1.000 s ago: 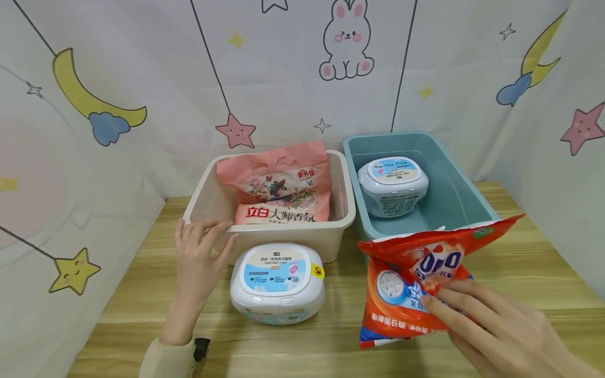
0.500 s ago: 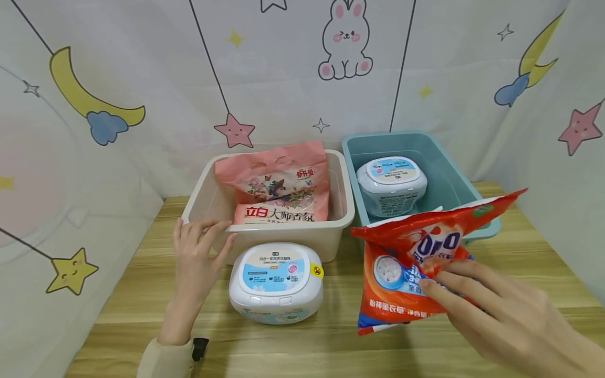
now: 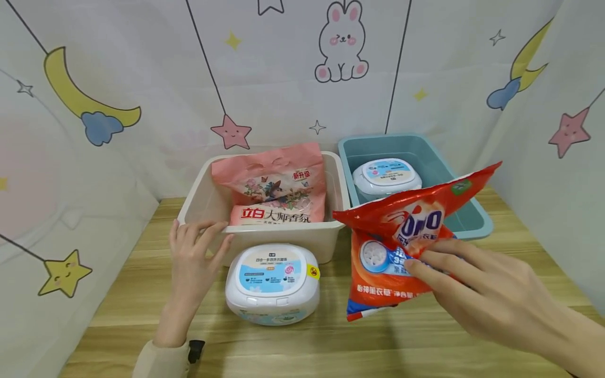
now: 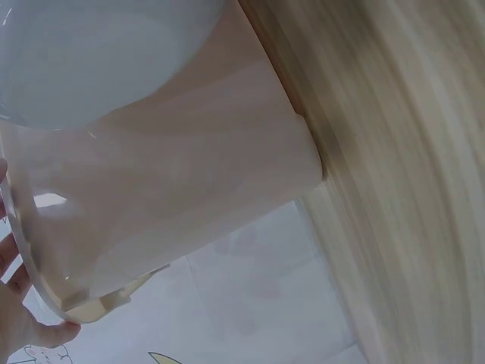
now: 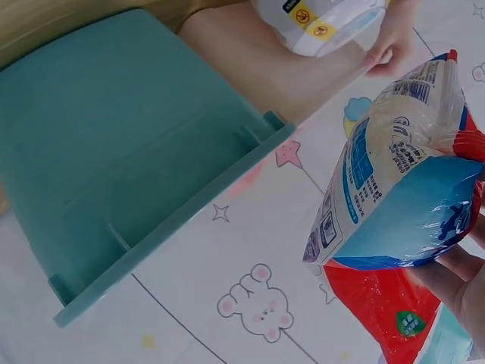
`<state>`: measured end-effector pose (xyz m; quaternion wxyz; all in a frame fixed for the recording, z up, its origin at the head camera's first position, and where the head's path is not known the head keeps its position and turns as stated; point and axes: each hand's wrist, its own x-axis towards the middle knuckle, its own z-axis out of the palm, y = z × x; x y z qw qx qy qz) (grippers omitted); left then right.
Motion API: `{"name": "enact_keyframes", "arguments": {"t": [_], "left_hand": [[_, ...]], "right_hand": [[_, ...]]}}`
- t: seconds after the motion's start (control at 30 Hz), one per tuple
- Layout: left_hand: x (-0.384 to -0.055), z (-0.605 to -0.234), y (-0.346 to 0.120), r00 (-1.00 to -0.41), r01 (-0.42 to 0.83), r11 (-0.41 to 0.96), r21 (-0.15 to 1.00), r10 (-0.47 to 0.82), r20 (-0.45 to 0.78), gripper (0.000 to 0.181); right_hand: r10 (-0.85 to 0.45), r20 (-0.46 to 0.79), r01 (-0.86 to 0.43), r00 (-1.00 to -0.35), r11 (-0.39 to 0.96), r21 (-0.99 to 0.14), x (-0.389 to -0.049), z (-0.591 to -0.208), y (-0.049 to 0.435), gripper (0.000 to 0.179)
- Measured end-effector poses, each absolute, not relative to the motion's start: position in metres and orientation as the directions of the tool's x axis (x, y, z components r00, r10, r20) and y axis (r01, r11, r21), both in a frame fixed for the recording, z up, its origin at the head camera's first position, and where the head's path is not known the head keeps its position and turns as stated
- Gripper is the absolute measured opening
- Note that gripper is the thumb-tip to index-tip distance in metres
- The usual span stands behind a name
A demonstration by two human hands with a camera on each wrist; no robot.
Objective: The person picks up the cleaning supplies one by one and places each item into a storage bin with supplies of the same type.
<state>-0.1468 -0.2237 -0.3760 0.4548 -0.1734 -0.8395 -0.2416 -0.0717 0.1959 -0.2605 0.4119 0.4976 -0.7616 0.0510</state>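
My right hand grips a red bag of laundry powder by its right side, raised above the table. The bag tilts and overlaps the front of the teal bin in the head view. Its blue-and-white printed back shows in the right wrist view. At the front left of the cream bin, my left hand holds the rim, fingers hooked over it. A white laundry-pod box with a blue label stands before that bin, to the right of my left hand.
A pink laundry bag leans inside the cream bin. Another white pod box sits in the teal bin, partly hidden by the red bag. The wooden table is bordered by a patterned white curtain behind and at both sides.
My right hand has lifted the red laundry powder bag and carried it a little left, toward the bins. The left hand stays at the cream bin's rim. The head view shifts slightly.
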Motion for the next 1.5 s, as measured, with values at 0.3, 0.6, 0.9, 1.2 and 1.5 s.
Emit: {"name": "enact_keyframes", "arguments": {"t": [0.3, 0.6, 0.9, 1.2, 1.5], "left_hand": [[-0.148, -0.378, -0.223, -0.512, 0.509, 0.831, 0.225, 0.082, 0.855, 0.025], [-0.148, -0.376, -0.224, -0.523, 0.504, 0.833, 0.227, 0.085, 0.848, 0.024], [-0.145, -0.376, -0.226, -0.53, 0.495, 0.836, 0.239, 0.072, 0.845, 0.028], [-0.145, -0.376, -0.224, -0.53, 0.495, 0.836, 0.237, 0.074, 0.845, 0.029], [-0.146, -0.377, -0.224, -0.533, 0.488, 0.838, 0.246, 0.063, 0.844, 0.029]], "right_hand": [[-0.721, 0.678, -0.809, -0.144, 0.48, 0.339, -0.084, -0.25, 0.186, 0.037], [-0.736, 0.663, -0.814, -0.138, 0.466, 0.348, -0.095, -0.247, 0.182, 0.038], [-0.759, 0.639, -0.823, -0.128, 0.441, 0.358, -0.108, -0.237, 0.173, 0.035], [-0.77, 0.627, -0.834, -0.116, 0.418, 0.36, -0.121, -0.226, 0.164, 0.036], [-0.814, 0.556, -0.838, -0.165, 0.413, 0.356, -0.133, -0.22, 0.153, 0.036]]}}
